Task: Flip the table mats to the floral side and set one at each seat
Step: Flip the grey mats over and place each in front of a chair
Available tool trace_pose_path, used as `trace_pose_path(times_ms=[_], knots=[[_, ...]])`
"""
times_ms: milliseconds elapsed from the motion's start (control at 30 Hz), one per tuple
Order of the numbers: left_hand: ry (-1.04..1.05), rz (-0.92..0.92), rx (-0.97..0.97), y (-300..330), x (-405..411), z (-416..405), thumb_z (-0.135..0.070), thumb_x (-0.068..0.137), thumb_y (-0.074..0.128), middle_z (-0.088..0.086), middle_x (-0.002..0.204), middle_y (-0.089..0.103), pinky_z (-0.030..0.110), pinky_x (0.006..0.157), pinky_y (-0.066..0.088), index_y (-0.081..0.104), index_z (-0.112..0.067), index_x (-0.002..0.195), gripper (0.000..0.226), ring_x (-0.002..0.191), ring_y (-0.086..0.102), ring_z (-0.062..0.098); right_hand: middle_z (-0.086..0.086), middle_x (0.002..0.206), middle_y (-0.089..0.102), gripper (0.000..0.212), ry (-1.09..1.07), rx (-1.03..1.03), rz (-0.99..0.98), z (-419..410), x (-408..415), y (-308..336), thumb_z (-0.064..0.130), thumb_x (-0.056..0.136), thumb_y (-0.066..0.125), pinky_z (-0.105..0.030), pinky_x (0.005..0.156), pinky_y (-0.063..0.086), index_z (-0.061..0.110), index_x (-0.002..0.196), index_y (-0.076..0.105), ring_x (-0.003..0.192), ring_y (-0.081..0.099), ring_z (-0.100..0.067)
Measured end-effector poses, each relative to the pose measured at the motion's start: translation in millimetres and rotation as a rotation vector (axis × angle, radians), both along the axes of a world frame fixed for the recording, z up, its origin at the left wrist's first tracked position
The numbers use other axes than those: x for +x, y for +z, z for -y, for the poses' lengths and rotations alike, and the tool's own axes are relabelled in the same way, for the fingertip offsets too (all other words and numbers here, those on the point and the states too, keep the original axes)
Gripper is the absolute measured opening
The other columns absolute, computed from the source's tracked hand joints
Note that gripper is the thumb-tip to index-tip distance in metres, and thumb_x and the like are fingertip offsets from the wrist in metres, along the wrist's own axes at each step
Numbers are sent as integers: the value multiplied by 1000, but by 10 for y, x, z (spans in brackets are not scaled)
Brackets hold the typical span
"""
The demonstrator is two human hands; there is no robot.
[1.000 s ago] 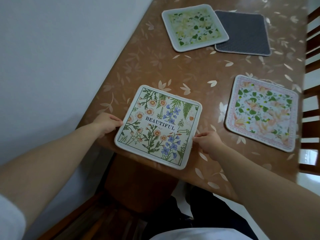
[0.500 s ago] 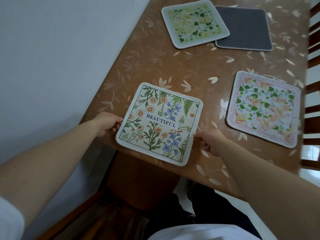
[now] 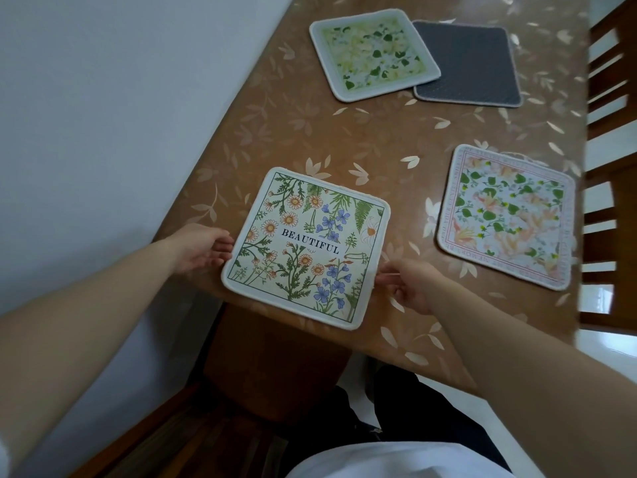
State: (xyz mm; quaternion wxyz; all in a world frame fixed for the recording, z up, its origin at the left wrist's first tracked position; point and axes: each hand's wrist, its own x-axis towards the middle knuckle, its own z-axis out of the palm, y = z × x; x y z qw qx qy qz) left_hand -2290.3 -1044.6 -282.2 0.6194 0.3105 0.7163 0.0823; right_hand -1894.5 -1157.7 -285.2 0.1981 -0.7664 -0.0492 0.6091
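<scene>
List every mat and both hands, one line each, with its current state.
BEAUTIFUL mat: floral side up, near edge overhanging the table.
Green mat: floral side up, overlapping the grey mat.
Grey mat: floral side down.
Pink mat: floral side up.
Left hand: at the BEAUTIFUL mat's left edge.
Right hand: at its right edge.

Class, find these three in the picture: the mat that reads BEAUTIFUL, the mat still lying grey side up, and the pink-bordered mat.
BEAUTIFUL mat (image 3: 306, 248), head view: printed centre.
grey-side-up mat (image 3: 472, 65), head view: middle of its dark backing.
pink-bordered mat (image 3: 506, 219), head view: floral centre.
</scene>
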Motion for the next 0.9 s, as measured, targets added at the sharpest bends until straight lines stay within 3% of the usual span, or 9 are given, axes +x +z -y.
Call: trace_pose_path(times_ms=[200, 433, 600, 733, 900], knots=[[-29, -29, 21, 70, 82, 81, -25, 101, 57, 15, 107, 76, 32, 65, 58, 68, -3, 112, 27, 94, 74, 27, -7, 84, 74, 15, 20, 9, -23, 54, -42, 81, 22, 98, 58, -21, 44, 39, 11, 94, 69, 51, 51, -13], [-23, -64, 42, 225, 199, 252, -23, 100, 58, 15, 108, 76, 30, 57, 60, 67, -7, 112, 22, 88, 76, 27, -5, 71, 70, 19, 58, 43, -73, 84, -20, 236, 21, 102, 54, -19, 40, 39, 11, 93, 66, 51, 51, -13], [-16, -86, 39, 378, 449, 442, -22, 97, 62, 18, 111, 72, 32, 59, 59, 67, -5, 113, 23, 85, 73, 27, -8, 80, 76, 18, 95, 93, -128, 214, 115, 316, 23, 101, 57, -22, 43, 41, 8, 99, 69, 54, 50, -15], [-20, -80, 55, 548, 902, 679, -23, 96, 64, 18, 104, 77, 33, 61, 59, 68, -3, 114, 27, 81, 74, 27, -10, 88, 75, 18, 172, 147, -180, 433, 417, 374, 24, 100, 60, -24, 48, 41, 9, 101, 69, 47, 50, -12], [-17, -71, 97, 825, 1947, 1180, -23, 96, 64, 16, 98, 79, 32, 58, 56, 70, -2, 112, 26, 71, 72, 23, -12, 96, 78, 21, 211, 209, -239, 771, 1024, 485, 26, 101, 58, -19, 43, 42, 11, 114, 67, 47, 51, -11]])
